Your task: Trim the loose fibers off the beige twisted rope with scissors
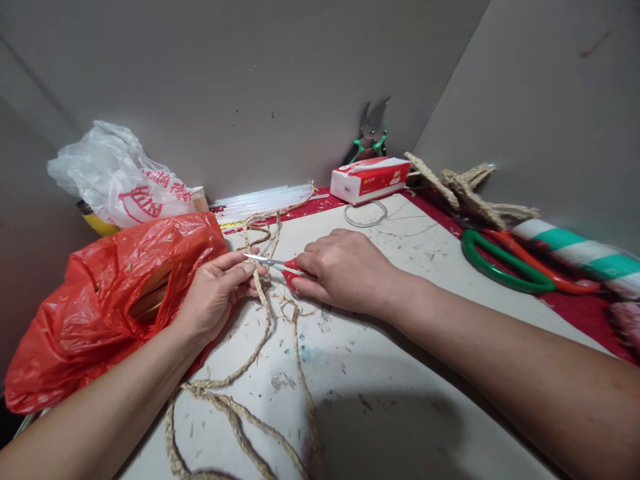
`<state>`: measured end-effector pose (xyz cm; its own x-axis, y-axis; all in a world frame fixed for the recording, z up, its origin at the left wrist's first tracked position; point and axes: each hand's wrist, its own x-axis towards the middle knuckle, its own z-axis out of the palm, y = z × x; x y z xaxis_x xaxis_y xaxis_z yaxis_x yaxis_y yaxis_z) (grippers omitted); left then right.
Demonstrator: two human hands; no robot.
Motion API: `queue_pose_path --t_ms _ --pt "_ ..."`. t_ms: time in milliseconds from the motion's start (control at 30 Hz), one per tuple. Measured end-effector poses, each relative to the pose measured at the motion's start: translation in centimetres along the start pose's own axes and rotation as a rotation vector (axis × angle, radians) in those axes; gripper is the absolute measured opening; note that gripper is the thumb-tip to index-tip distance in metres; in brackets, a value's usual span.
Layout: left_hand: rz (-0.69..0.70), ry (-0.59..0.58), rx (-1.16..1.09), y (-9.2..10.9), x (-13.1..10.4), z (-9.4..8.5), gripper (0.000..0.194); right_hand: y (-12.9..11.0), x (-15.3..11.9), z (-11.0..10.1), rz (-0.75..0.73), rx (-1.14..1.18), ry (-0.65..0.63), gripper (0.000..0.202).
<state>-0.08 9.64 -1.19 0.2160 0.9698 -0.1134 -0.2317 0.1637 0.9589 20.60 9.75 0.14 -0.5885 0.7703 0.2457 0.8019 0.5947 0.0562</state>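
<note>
Braided straw cord [264, 320] runs in loops over the board and up through the fingers of my left hand [213, 287], which pinches it at the middle. My right hand [345, 270] grips small red-handled scissors [291, 275] by their finger loops. The blades point left and lie across the cord beside my left fingertips; whether they touch it I cannot tell. Beneath the scissors, some thin loose straw fibres [293, 307] hang near another strand of cord.
A red plastic bag [115, 267] lies left, with a white bag [125, 180] behind. Clear sticks [265, 200], a red-white box [370, 179] and pruning shears [371, 130] are at the back. Large scissors [510, 263] and straw braids [465, 183] lie right. Scraps dot the board [390, 373].
</note>
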Motion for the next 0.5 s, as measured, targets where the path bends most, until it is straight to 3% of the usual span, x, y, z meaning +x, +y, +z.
queue_pose_path --t_ms 100,233,367,500 --pt "-0.01 0.027 -0.012 0.1 0.0 0.0 0.021 0.2 0.0 0.1 0.002 0.035 0.024 0.031" --pt "-0.038 0.015 -0.021 0.2 -0.1 0.1 0.027 0.4 -0.1 0.7 0.104 0.211 0.165 0.031" --pt "-0.09 -0.046 -0.022 0.3 -0.4 0.3 0.033 0.4 0.3 1.4 0.323 0.795 0.299 0.037" --pt "-0.137 -0.169 0.006 0.3 -0.9 0.6 0.036 0.1 0.9 1.7 0.543 1.483 0.199 0.038"
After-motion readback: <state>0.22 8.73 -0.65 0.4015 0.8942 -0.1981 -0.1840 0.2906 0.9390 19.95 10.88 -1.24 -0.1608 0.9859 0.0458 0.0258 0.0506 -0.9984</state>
